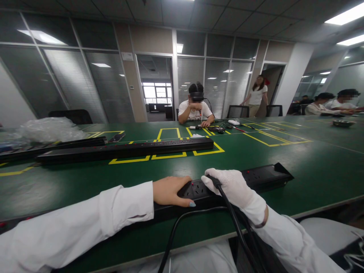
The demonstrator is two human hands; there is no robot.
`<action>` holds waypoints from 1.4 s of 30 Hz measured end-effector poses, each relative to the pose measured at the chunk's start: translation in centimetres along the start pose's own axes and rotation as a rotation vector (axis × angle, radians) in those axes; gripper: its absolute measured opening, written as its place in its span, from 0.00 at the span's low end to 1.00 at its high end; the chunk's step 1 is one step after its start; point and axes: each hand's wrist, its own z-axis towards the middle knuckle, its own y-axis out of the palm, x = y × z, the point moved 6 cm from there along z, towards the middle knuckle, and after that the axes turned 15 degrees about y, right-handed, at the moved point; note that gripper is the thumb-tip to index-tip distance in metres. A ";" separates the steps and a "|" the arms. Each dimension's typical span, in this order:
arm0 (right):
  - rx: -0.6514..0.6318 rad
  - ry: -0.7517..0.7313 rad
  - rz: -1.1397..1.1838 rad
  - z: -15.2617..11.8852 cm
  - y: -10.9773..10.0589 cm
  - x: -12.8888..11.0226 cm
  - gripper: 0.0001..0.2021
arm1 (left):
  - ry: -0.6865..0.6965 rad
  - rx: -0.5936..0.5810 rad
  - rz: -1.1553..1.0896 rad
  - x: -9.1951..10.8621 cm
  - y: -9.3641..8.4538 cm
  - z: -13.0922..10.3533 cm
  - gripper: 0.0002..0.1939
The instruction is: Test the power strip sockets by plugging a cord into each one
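Note:
A long black power strip (pixel 199 190) lies along the near edge of the green table, with sockets and small red switches on its top. My bare left hand (pixel 172 190) grips it across its width, thumb on the near side and fingers on the far side. To the right, my right hand (pixel 231 186), in a white dotted glove, is closed round a black plug (pixel 214 181) over the sockets. Whether its pins sit in a socket is hidden by the glove. The plug's black cord (pixel 231 212) runs down past the table edge.
A second long black power strip (pixel 127 148) lies farther back across yellow tape outlines. Crumpled clear plastic (pixel 49 129) is at the left. Opposite, a person (pixel 195 108) in a headset leans on the table near cables and small parts. A metal bowl (pixel 343 123) stands at the far right.

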 end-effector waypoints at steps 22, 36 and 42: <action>0.014 0.103 0.079 -1.7 0.5 0.7 0.14 | -0.007 0.002 0.008 0.1 0.0 0.0 0.35; 0.069 0.075 0.084 -2.2 -0.1 1.2 0.16 | 0.002 0.001 0.026 0.1 0.0 0.0 0.35; 0.055 0.078 -0.083 -2.0 -1.0 0.1 0.15 | 0.018 0.019 0.005 0.4 -0.2 0.0 0.34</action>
